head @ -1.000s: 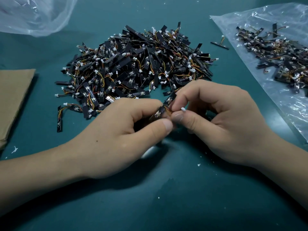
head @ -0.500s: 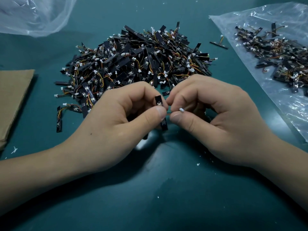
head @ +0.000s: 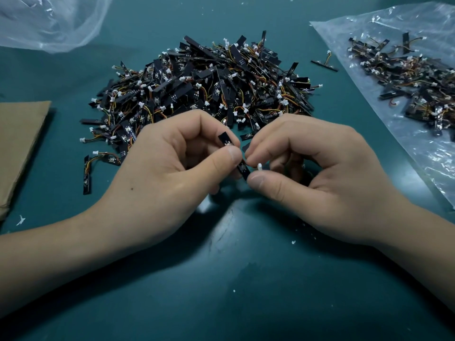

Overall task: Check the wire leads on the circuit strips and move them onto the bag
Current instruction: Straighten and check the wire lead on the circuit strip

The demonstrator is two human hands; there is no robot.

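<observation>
1. Spreading under everything is the teal table (head: 221, 291), flecked with small white crumbs.
2. A clear plastic bag (head: 369, 30) lies flat at 2 o'clock, with a loose heap of sorted strips (head: 413, 82) resting on it.
3. The main pile (head: 209, 89) sits at 12 o'clock, a tangle of black strips, orange and yellow wires and white plugs. One lone strip (head: 323, 65) lies between it and the bag.
4. A second plastic sheet (head: 49, 20) is crumpled at 11 o'clock, and brown cardboard (head: 19, 143) lies at 9 o'clock.
5. The left hand (head: 160, 173), fingers curled, pinches a circuit strip (head: 243, 169) between thumb and forefinger, holding it tilted just above the table at the centre.
6. The right hand (head: 327, 173), also curled, pinches the same strip's lower end. The two thumbs nearly meet.
7. A white connector (head: 259, 166) pokes out between the right thumb and forefinger; the wire itself is hidden.
</observation>
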